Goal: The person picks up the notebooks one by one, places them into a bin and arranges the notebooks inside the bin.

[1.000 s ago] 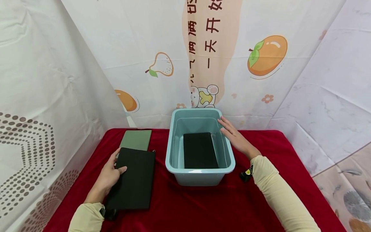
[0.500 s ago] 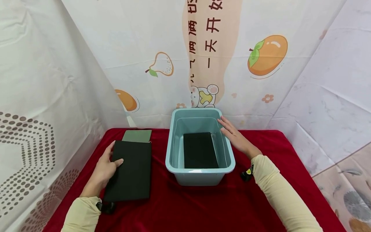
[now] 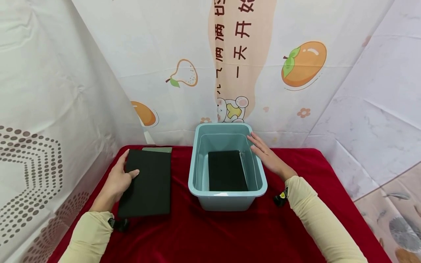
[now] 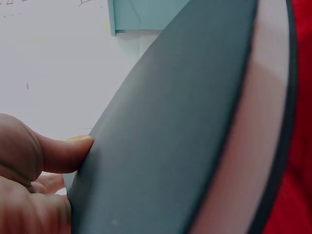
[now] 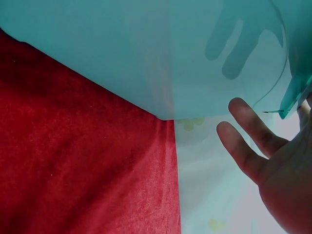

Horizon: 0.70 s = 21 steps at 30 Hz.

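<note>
My left hand (image 3: 120, 179) pinches the left edge of a black hardcover notebook (image 3: 149, 184), thumb on its cover and the other fingers behind. In the left wrist view the notebook (image 4: 165, 122) shows pale page edges between two dark covers. Behind it, a green notebook (image 3: 158, 149) peeks out, mostly covered in the head view. A light blue plastic bin (image 3: 227, 202) stands at the middle of the table with another black notebook (image 3: 227, 171) lying inside. My right hand (image 3: 268, 157) rests at the bin's right rim with straight fingers, seen along the outer wall in the right wrist view.
A red velvet cloth (image 3: 210, 237) covers the table. Printed white curtains (image 3: 148, 44) hang close behind the bin and along both sides. The bin's wall (image 5: 122, 53) fills the top of the right wrist view.
My left hand has moved away from me and slightly left with the black notebook, which now covers more of the green one. The right hand and the bin have stayed in place.
</note>
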Each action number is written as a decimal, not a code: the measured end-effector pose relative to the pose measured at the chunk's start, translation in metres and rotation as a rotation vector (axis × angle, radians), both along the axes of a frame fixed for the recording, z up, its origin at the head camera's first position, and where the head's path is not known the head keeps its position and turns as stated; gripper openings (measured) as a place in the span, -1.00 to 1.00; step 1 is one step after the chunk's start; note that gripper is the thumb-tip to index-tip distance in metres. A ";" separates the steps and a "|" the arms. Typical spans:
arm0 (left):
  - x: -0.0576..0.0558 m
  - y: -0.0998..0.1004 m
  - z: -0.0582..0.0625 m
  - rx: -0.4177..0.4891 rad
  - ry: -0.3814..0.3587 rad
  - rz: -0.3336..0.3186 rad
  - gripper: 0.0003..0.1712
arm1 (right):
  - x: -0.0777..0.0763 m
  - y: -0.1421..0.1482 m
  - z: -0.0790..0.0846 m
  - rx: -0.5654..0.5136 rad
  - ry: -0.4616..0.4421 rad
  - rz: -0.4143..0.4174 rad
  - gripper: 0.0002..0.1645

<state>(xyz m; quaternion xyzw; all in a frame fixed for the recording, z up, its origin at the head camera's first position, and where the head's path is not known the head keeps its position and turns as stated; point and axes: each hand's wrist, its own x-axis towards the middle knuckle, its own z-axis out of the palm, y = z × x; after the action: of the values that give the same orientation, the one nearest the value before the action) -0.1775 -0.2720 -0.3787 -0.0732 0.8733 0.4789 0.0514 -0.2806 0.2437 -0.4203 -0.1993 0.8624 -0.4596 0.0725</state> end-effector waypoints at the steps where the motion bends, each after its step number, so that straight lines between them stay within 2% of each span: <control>1: -0.002 0.001 0.003 -0.007 0.008 0.000 0.04 | 0.000 0.000 0.000 -0.001 0.000 -0.001 -0.28; 5: -0.006 0.003 0.010 -0.003 0.040 0.006 0.03 | 0.002 0.000 0.000 -0.007 -0.004 -0.002 -0.27; 13: -0.013 0.012 0.016 0.019 0.089 0.008 -0.04 | 0.001 0.000 -0.002 -0.014 0.001 -0.005 -0.30; 21: -0.023 0.017 0.034 0.013 0.114 -0.010 -0.06 | -0.001 0.000 -0.002 -0.006 0.007 -0.011 -0.31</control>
<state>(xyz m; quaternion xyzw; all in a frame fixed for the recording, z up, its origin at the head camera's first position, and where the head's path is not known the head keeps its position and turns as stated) -0.2010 -0.2550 -0.3445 -0.0412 0.8720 0.4878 0.0044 -0.2813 0.2433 -0.4224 -0.1965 0.8623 -0.4619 0.0665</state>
